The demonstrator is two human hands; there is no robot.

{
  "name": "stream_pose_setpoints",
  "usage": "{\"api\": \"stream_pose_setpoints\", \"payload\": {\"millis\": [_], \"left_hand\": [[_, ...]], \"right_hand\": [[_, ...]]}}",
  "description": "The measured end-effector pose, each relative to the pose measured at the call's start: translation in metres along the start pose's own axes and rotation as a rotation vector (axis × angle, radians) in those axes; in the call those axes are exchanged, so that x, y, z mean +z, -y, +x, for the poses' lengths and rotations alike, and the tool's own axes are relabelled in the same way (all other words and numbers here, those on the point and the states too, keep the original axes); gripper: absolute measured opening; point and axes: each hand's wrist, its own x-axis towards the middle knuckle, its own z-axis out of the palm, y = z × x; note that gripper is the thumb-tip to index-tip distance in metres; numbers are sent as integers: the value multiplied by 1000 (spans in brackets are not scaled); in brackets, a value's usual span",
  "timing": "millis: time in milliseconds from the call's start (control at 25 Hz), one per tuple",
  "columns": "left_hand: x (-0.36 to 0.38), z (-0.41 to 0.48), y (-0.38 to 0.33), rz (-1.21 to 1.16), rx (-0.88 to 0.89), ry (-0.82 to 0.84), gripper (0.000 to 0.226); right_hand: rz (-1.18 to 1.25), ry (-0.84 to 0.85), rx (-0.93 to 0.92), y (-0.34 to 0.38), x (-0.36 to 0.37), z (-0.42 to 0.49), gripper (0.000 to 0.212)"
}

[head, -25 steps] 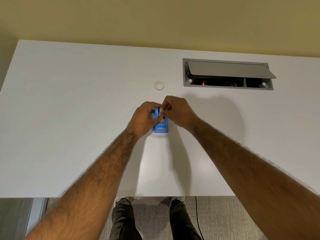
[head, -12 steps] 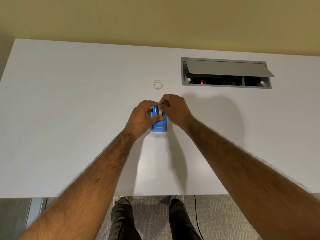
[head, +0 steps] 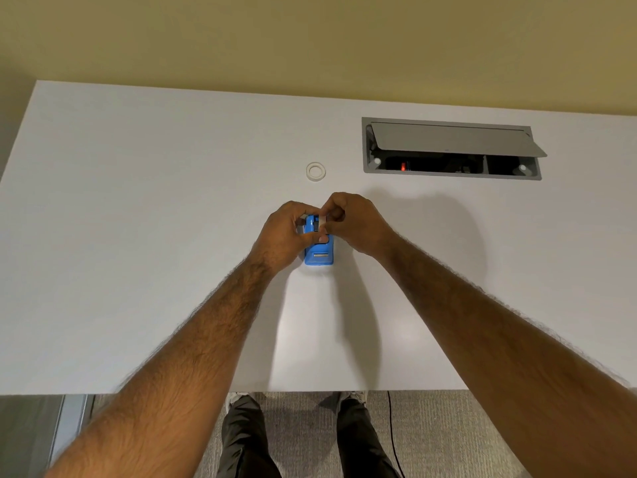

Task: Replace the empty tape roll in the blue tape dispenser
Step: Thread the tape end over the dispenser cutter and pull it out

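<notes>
Now, at centre frame on the white surface (head: 138,236), my left hand (head: 287,232) curls round the blue tape dispenser (head: 319,257) while my right hand (head: 355,220) pinches a pale roll (head: 322,221) at its upper end. I'd hold the body flat and press the roll straight down, I judge. My fingers hide the hub, and I cannot tell whether the white ring (head: 315,171) further up is the spent core.

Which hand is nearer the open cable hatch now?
Right. The right hand is at the blue dispenser, on the side toward the cable hatch; the left hand grips the opposite side, farther off.
</notes>
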Motion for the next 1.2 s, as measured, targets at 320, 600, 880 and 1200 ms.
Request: {"api": "stream_pose_setpoints", "payload": {"millis": [320, 600, 880, 1200], "left_hand": [[2, 1, 2, 39, 21, 3, 38], [0, 3, 7, 18, 32, -4, 36], [1, 3, 8, 51, 45, -13, 33], [1, 4, 7, 57, 45, 3, 32]], "right_hand": [[70, -70, 52, -1, 5, 2, 7], [-300, -29, -134, 8, 6, -5, 9], [-369, -33, -147, 7, 7, -9, 17], [-397, -78, -121, 3, 14, -2, 23]]}}
